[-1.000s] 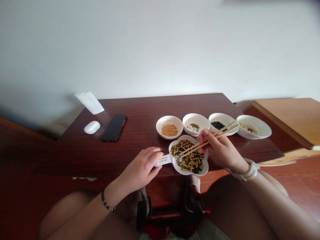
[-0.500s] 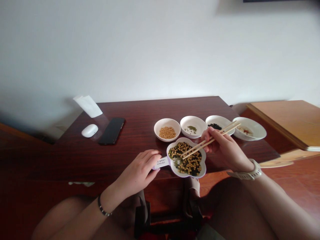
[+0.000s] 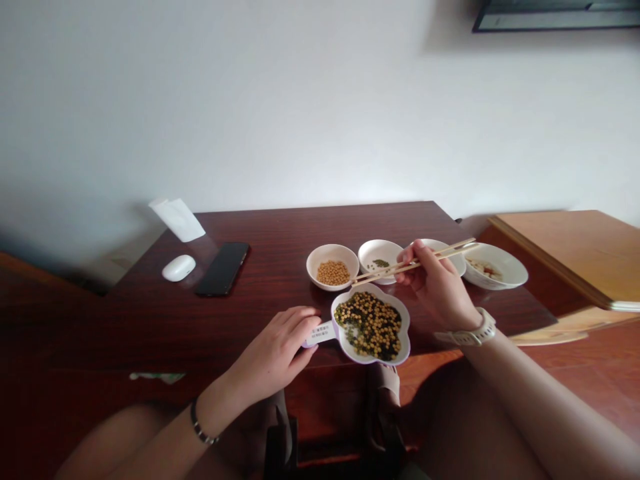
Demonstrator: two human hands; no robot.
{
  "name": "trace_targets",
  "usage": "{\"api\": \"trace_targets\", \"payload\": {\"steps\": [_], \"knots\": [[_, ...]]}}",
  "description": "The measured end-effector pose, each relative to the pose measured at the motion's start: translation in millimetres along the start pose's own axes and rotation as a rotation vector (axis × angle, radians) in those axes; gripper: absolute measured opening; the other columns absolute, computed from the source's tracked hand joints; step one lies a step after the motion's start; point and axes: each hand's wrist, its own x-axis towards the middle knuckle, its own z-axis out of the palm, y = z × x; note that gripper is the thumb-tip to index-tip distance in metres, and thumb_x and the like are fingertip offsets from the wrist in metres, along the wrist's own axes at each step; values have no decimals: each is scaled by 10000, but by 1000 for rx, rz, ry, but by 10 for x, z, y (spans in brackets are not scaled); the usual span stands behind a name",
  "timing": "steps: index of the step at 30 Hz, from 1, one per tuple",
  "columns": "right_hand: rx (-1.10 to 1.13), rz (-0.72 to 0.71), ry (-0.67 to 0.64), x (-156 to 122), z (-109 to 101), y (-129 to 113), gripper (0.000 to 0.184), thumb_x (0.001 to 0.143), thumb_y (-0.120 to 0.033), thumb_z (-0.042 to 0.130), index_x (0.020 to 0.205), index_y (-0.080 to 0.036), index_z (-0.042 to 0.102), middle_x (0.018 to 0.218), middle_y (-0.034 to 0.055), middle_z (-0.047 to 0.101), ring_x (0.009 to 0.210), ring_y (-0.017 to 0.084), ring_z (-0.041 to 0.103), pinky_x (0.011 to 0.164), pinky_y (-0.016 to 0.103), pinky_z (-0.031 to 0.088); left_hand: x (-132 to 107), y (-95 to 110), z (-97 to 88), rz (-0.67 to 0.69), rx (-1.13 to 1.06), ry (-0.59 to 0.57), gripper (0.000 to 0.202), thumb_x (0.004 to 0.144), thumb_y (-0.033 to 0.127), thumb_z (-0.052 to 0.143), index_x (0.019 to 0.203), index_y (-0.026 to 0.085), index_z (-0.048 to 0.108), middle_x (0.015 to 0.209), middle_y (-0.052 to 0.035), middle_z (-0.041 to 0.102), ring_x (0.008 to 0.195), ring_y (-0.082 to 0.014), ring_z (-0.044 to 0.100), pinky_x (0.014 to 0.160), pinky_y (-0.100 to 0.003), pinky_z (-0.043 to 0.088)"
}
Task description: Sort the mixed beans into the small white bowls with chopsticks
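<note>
Bare hands, a band at each wrist
The left hand wears a thin black bracelet with small silvery links; the right hand wears a chunky off-white sports watch on a wide, matching strap.

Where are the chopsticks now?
Head view: slim wooden chopsticks sit in the right hand, tips between the white soybean bowl and white flower-shaped dish.

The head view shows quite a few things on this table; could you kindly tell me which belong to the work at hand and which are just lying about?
In use: left hand, on the handle of the flower-shaped dish; mixed beans; right hand holding chopsticks; four bowls.
Lying about: phone; white oval case; white paper.
</note>
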Motion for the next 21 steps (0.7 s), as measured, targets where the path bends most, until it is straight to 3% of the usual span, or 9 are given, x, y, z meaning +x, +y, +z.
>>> {"api": "trace_targets", "payload": {"steps": [4,10,21], "knots": [[-47,-76,1,105,116,60,405,991,-601,777,831,-240,689,754,-7,649,654,156,646,632,258,557,-2,-7,7,-5,0,5,403,1042,130,667,1415,271,607,1494,-96,691,1408,-302,661,1228,-498,574],[-167,-75,-73,128,228,143,384,1056,-609,680,889,-264,695,805,24,701,739,207,675,723,316,554,-11,-17,-4,-8,-17,-12,405,1039,136,649,1399,307,573,1496,-99,681,1402,-327,659,1217,-538,569],[-313,-169,-67,5,146,-75,373,1094,-592,623,920,-266,674,785,20,695,721,207,669,695,324,548,-10,14,-51,-8,-39,8,363,1031,131,650,1360,280,614,1454,-92,702,1377,-310,681,1194,-488,597]]}}
